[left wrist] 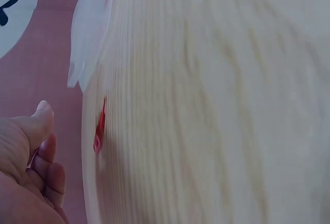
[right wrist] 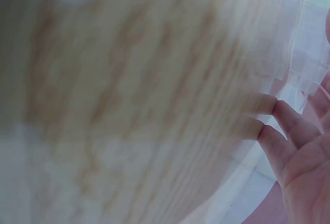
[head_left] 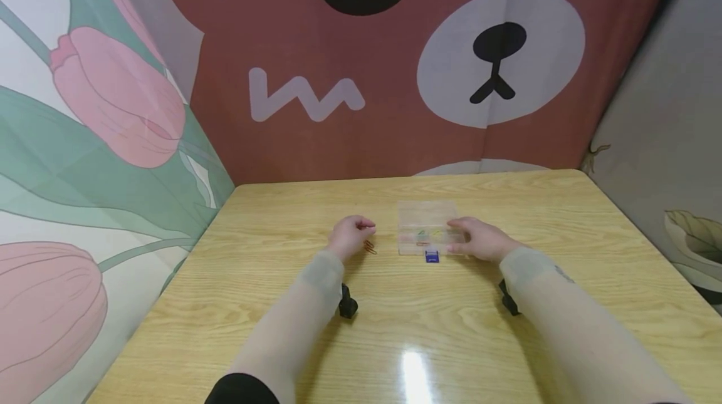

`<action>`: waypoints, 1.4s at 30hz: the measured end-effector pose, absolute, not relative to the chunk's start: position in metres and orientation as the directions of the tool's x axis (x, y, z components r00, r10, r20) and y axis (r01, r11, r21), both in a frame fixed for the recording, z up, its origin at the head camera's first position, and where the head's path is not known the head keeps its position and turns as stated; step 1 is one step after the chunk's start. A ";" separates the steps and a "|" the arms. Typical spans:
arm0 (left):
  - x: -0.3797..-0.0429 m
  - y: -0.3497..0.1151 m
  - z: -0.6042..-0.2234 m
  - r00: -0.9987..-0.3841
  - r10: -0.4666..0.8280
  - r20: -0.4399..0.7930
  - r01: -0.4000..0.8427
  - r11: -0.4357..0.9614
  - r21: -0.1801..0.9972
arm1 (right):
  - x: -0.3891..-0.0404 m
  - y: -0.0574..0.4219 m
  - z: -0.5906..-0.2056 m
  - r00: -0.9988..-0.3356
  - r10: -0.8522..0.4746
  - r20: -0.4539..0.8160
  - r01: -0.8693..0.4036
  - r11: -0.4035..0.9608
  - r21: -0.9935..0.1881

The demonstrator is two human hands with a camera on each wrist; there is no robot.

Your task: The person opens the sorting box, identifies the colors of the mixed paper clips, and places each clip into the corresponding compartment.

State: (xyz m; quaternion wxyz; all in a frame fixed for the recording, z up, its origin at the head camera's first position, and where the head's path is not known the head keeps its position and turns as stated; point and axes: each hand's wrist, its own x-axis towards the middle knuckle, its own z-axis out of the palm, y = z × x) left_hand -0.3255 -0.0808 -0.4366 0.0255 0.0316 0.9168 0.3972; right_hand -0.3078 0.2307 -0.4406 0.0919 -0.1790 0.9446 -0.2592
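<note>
A clear plastic box [head_left: 410, 236] stands on the table with its lid [head_left: 427, 211] swung back. Inside show small green clips [head_left: 421, 233], yellow clips [head_left: 437, 233] and a reddish one; a blue latch [head_left: 432, 257] sits at the front. My right hand [head_left: 482, 238] holds the box by its right side, thumb near the front and fingers farther back. Left of the box, my left hand [head_left: 348, 236] hovers with loosely curled fingers [left wrist: 49, 177] and nothing visible between them. Just below it, several red paper clips [left wrist: 99, 131] lie together on the wood.
The wooden table [head_left: 383, 310] ends at a back edge against a bear-print cloth [head_left: 389, 78]. A tulip-print cloth [head_left: 113, 97] hangs at the left and a grey one [head_left: 665, 109] at the right. Dark camera mounts [head_left: 348, 304] hang under both wrists.
</note>
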 end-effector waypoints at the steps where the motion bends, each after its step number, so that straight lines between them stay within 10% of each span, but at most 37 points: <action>1: -0.325 -0.084 -0.437 -0.997 0.072 -0.019 0.036 0.684 0.729 | -0.307 0.231 -0.440 -0.919 -0.385 -0.081 -0.289 0.801 -0.524; 42: -0.320 -0.107 -0.444 -0.988 0.131 -0.081 0.066 0.836 0.545 | -0.309 0.232 -0.441 -0.920 -0.381 -0.092 -0.280 0.804 -0.525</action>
